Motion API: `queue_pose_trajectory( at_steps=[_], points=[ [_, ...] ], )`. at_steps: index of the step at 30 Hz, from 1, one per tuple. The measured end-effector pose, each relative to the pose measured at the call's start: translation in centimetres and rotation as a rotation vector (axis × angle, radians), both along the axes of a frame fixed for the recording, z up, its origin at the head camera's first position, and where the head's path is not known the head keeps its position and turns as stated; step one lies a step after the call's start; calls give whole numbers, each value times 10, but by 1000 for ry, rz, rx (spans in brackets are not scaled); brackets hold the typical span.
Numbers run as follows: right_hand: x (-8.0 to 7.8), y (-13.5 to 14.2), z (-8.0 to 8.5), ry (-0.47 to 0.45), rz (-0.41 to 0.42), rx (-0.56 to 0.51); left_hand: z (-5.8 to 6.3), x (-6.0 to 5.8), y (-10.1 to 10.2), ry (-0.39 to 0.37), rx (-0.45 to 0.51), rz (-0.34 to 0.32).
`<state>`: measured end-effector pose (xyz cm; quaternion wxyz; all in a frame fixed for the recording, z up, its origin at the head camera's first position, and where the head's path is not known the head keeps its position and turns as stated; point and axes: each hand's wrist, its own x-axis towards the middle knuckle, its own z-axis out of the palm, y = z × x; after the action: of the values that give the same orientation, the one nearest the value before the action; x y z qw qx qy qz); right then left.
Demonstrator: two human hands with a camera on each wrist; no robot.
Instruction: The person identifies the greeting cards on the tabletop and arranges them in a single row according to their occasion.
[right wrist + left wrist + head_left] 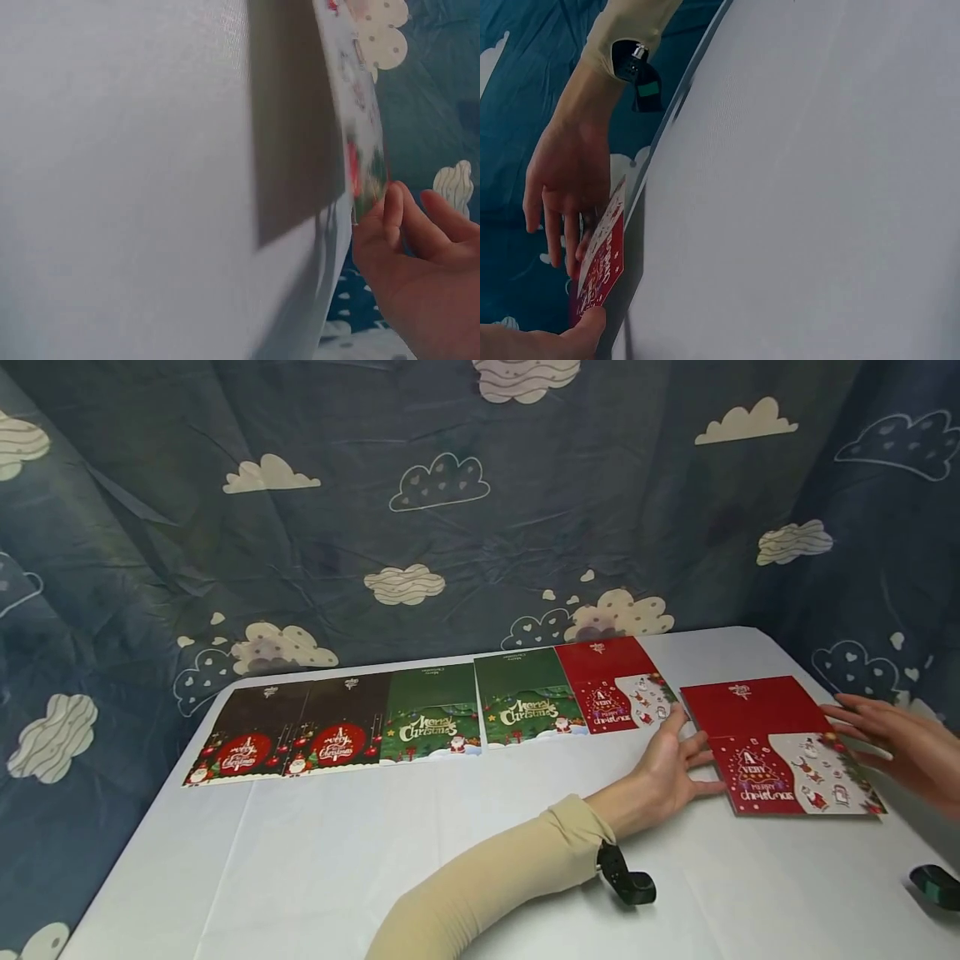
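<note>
An unfolded red Christmas card (757, 727) is at the right end of the table, raised a little, with its shadow beneath in the right wrist view. Its lower half carries white lettering and a white patch of small figures. My left hand (663, 772) holds its left edge, fingers spread along it. In the left wrist view a digit overlaps the near edge of the card (604, 262). At the opposite edge is my right hand (900, 743); in the right wrist view its thumb and fingertips pinch a corner of the card (367, 165).
Left of the hands, a row of unfolded cards lies along the back of the white table (375, 852): two dark brown cards (258, 710), two green cards (435, 689) and another red card (607, 668). A cloud-patterned curtain (450, 427) hangs behind. Each wrist wears a black device (626, 877).
</note>
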<state>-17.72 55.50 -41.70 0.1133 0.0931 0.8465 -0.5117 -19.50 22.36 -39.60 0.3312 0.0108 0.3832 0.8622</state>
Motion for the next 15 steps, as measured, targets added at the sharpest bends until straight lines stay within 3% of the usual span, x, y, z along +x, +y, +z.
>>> queue_pose_trajectory(
  at_steps=[3, 10, 15],
  points=[
    [-7, -7, 4, -32, -22, -45, 0, -5, -1, 12, -2, 11],
    [-17, -15, 13, -10, -18, 7, 4, -19, -4, 77, -21, -7],
    [-19, -19, 15, 44, -60, -152, 4, -30, -7, 111, -5, -49]
  ],
)
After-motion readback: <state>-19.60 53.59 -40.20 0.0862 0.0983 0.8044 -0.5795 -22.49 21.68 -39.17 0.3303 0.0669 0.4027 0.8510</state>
